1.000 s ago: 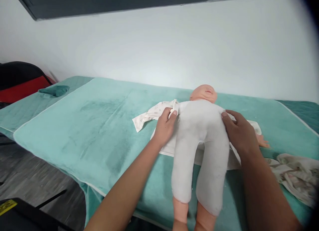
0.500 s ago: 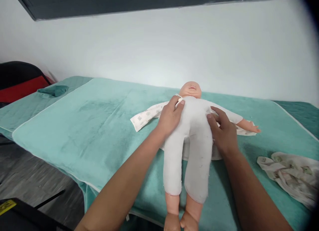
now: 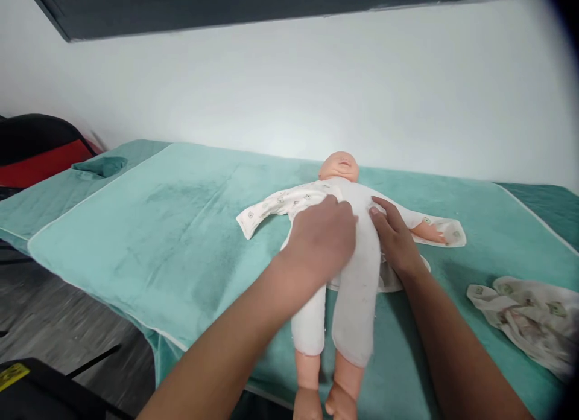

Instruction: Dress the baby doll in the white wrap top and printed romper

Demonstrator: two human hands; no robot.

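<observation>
A baby doll with a white cloth body lies on its back, head toward the wall and feet toward me. A white printed baby shirt is spread beneath it; one sleeve covers the doll's arm on the left. My left hand is closed on the shirt's front edge over the doll's chest, its fingertips partly hidden. With fingers apart, my right hand rests against the doll's side, thumb and forefinger on the torso. The doll's other hand lies bare on the shirt's right sleeve.
A crumpled printed baby garment lies at the right on the green bed cover. Behind the bed is a white wall. A black and red chair stands at the far left, and a black object with a yellow label is at the lower left.
My left hand has moved right across the doll's chest, bringing the shirt's left front over it. The doll has shifted slightly left, and its right-side hand now lies farther in on the sleeve.
</observation>
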